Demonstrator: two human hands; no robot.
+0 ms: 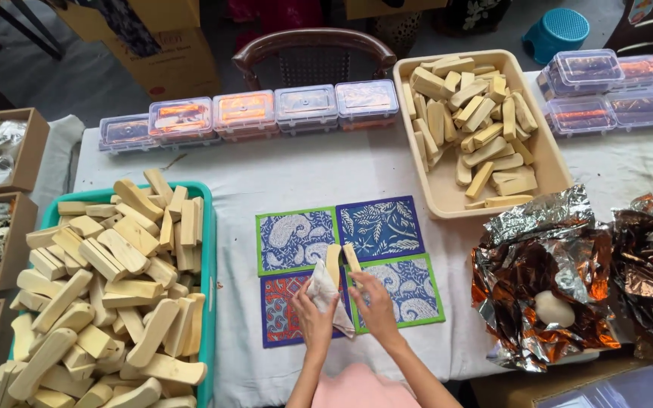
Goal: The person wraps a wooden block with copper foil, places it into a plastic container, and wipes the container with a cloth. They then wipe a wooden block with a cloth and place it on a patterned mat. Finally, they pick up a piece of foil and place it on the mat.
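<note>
wiping a small wooden piece over the patterned mats

the step in hand looks like cleaning or polishing: the left hand (pixel 313 317) is bunched around a white cloth (pixel 326 295), fingers closed on it, and presses the cloth against the lower part of a wooden piece (pixel 333 261). the right hand (pixel 372 304) pinches a second wooden piece (pixel 351 257) between fingertips and thumb, holding it upright just beside the first. both pieces sit above the middle of four patterned mats (pixel 349 268) laid on the white tablecloth (pixel 289 177).

judging from this, the next move calls for a steady grip from each hand while the cloth runs along the wood, and enough turning to reach every face; the pieces are narrow, so a loose pinch could let one slip onto the mats.

the wooden pieces are pale yellow, smooth looking, short and flat with rounded ends, like small handles. they match the heap in the teal tray (pixel 207 302) at the left and the smaller lot in the beige tray (pixel 549 162) at the upper right. crumpled foil sheets (pixel 542 279) lie to the right with a pale round lump on them. clear lidded boxes (pixel 243 115) line the far edge of the table.
</note>
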